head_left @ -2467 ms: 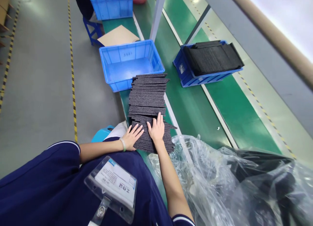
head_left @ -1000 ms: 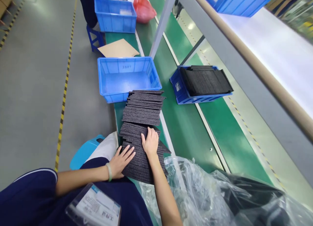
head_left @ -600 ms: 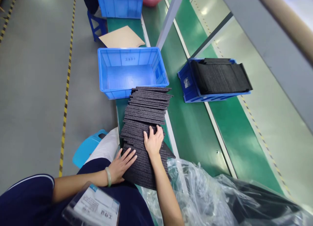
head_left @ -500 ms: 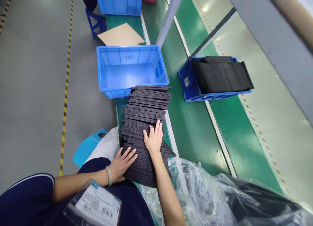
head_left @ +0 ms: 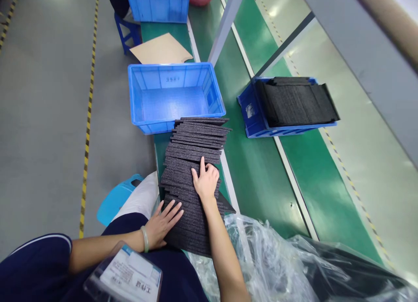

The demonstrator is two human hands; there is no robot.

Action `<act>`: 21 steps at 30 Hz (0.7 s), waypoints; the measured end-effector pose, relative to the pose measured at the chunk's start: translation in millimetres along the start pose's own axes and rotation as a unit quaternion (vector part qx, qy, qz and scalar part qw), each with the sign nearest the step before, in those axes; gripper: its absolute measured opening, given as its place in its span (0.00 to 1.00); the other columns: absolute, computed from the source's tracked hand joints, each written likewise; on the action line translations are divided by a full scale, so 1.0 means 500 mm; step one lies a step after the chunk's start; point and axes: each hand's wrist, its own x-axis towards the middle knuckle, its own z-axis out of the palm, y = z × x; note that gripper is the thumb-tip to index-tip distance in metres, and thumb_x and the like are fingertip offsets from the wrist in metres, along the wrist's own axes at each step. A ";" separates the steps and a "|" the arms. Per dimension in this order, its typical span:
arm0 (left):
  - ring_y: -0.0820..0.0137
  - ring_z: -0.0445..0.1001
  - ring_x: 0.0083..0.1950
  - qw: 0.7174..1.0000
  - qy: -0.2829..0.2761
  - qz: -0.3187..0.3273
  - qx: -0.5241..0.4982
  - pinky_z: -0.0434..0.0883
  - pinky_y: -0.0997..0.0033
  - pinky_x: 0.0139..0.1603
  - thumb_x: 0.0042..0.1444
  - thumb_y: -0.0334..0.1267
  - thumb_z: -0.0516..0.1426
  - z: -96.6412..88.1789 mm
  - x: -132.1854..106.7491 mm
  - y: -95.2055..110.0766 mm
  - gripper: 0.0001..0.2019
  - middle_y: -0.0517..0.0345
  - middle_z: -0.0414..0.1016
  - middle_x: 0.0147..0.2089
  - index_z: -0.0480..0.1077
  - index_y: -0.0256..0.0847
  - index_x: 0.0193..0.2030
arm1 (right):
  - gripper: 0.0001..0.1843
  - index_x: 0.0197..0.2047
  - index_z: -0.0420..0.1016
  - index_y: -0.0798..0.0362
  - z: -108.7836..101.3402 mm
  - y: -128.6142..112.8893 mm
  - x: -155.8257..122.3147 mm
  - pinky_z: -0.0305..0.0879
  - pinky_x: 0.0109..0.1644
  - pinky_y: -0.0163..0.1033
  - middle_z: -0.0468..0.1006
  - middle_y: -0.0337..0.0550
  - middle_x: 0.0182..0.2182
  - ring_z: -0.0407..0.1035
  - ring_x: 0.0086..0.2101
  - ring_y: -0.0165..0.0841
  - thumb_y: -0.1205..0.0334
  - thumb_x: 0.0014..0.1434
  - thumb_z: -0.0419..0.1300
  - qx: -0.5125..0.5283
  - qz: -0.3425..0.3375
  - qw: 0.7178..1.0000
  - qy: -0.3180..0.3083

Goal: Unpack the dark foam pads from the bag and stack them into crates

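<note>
Left hand (head_left: 163, 225) open, fingers spread flat against the near end of a staggered stack of thin dark grey foam sheets (head_left: 192, 162), no grip. Right hand (head_left: 205, 182) also open, palm down on the middle of the stack, fingers slightly curled, not closing round anything. Stack lies on a green conveyor belt (head_left: 261, 184), sheets fanned and overlapping, one pointed corner sticking out to the right near the belt's white edge strip. Far end sits just in front of a blue plastic crate (head_left: 140, 97). Across the belt, a second blue plastic crate (head_left: 251, 114) tilts, packed with black sheets (head_left: 295, 103). Clear plastic bag (head_left: 261, 262) bulges at lower right, something dark inside. Pale bangle (head_left: 145, 239) on left wrist; clear badge holder (head_left: 126, 273) hangs over navy sleeve (head_left: 32, 267). Tan cardboard sheet (head_left: 161, 48) lies on the belt beyond the first crate.
</note>
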 end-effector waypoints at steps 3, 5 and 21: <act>0.46 0.20 0.71 1.000 -0.008 0.000 -0.001 0.29 0.34 0.66 0.35 0.37 0.68 0.000 0.001 0.000 0.61 0.43 0.23 0.74 0.34 0.44 0.72 | 0.29 0.63 0.63 0.52 0.003 -0.001 0.002 0.56 0.53 0.52 0.67 0.55 0.46 0.59 0.48 0.45 0.46 0.64 0.48 0.004 0.006 1.000 0.008; 0.46 0.19 0.71 1.000 -0.012 0.003 -0.005 0.29 0.34 0.66 0.36 0.38 0.68 -0.001 0.002 0.000 0.61 0.43 0.23 0.74 0.33 0.43 0.72 | 0.27 0.60 0.66 0.53 0.003 -0.002 0.001 0.55 0.55 0.53 0.65 0.58 0.52 0.56 0.53 0.47 0.47 0.64 0.48 0.007 0.007 1.000 0.024; 0.48 0.18 0.71 1.000 -0.024 -0.019 0.003 0.29 0.34 0.66 0.32 0.33 0.69 -0.008 0.006 0.008 0.63 0.44 0.22 0.73 0.35 0.45 0.72 | 0.35 0.65 0.57 0.61 0.007 0.002 0.055 0.55 0.56 0.50 0.70 0.58 0.48 0.60 0.51 0.45 0.44 0.65 0.43 0.011 -0.027 0.999 0.031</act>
